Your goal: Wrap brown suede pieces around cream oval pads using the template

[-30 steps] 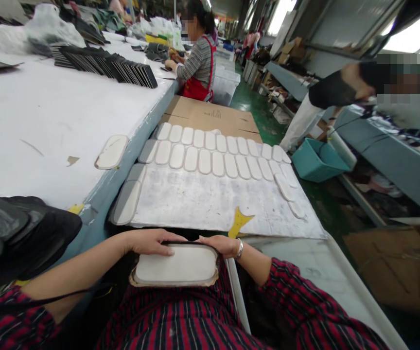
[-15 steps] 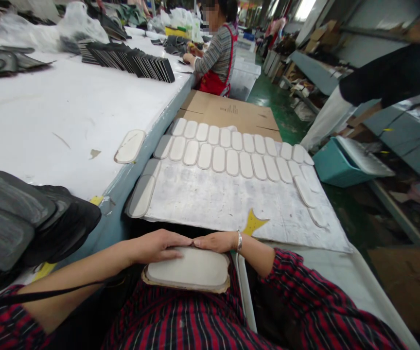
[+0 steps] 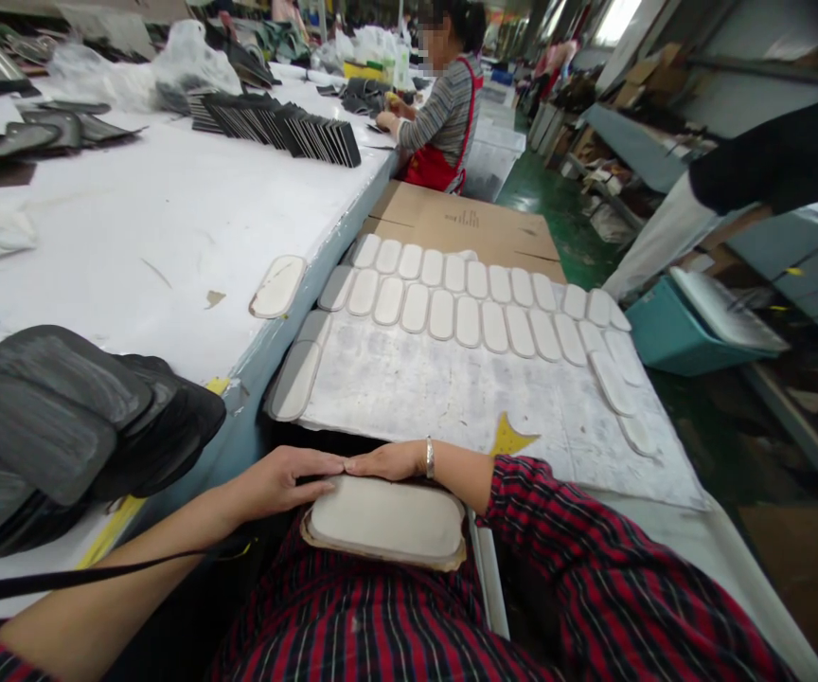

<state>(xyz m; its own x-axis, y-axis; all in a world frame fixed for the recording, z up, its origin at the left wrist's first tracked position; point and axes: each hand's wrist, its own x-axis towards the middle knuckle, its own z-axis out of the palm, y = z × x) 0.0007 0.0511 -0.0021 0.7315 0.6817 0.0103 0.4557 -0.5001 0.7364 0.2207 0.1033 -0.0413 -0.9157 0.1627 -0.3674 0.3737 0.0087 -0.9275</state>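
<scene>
A pale, rounded oval panel (image 3: 389, 519) with a ragged brown edge lies in front of my body, over the striped shirt. At its upper left corner, my left hand (image 3: 293, 480) grips the edge, its thumb and index finger apart and the thumb on the near side. My right hand (image 3: 389, 461), with a silver bracelet (image 3: 430, 457) at the wrist, presses along the far edge with fingers together; its thumb is hidden. The fingertips of both hands meet near the panel's far left corner. Beyond them, rows of similar pale oval pieces (image 3: 441, 314) lie on a whitish board (image 3: 416, 388).
Dark rounded pieces (image 3: 61, 407) are stacked on the white table (image 3: 117, 227) at left, near one pale oval piece (image 3: 278, 286). A yellow notched piece (image 3: 512, 436) lies on the board's near edge. A co-worker (image 3: 444, 104) sits beyond the cardboard (image 3: 466, 223). A teal bin (image 3: 685, 327) stands right.
The view has swung a little left, so the surroundings sit further right. My right hand has slid left along the panel's far edge; the left hand keeps its hold near the corner.
</scene>
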